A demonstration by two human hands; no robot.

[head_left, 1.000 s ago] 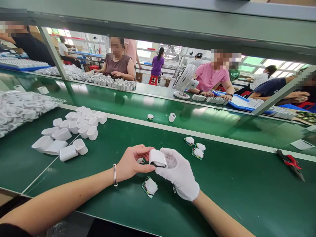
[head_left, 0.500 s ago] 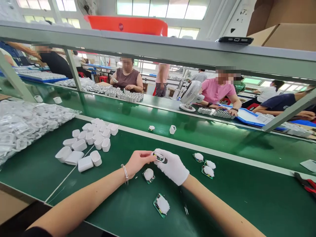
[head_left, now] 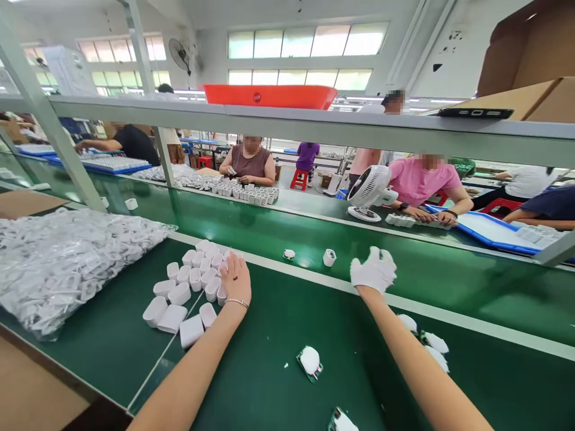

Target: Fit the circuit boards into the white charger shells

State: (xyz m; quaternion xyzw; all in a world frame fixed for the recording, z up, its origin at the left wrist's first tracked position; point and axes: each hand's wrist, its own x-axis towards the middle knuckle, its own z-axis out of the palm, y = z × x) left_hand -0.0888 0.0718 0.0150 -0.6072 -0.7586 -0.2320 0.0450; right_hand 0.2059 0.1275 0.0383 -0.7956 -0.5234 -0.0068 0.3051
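My left hand (head_left: 236, 280), bare with a bracelet at the wrist, reaches over the right side of a group of white plastic housings (head_left: 195, 279). Its fingers are stretched and apart, touching or just above the housings; the fingertips partly cover them. Out over the green conveyor belt (head_left: 287, 222), my right hand (head_left: 374, 270) in a white glove has its fingers spread. I see nothing held in it, though its underside is hidden. Beside it on the belt stands a white housing with parts inside (head_left: 329, 257). A circuit board with a white pad (head_left: 309, 361) lies nearer me.
A clear bag of white parts (head_left: 81, 257) lies at left. More circuit boards (head_left: 435, 344) sit by my right forearm, another (head_left: 342, 420) at the bottom edge. Overhead a shelf (head_left: 287, 123) carries a red tray (head_left: 269, 96) and a phone (head_left: 476, 113). Co-workers sit across the belt.
My hands were together around a white housing with a board inside; now they are apart. The left went left to the housings, the right forward over the belt. That housing is out of sight.
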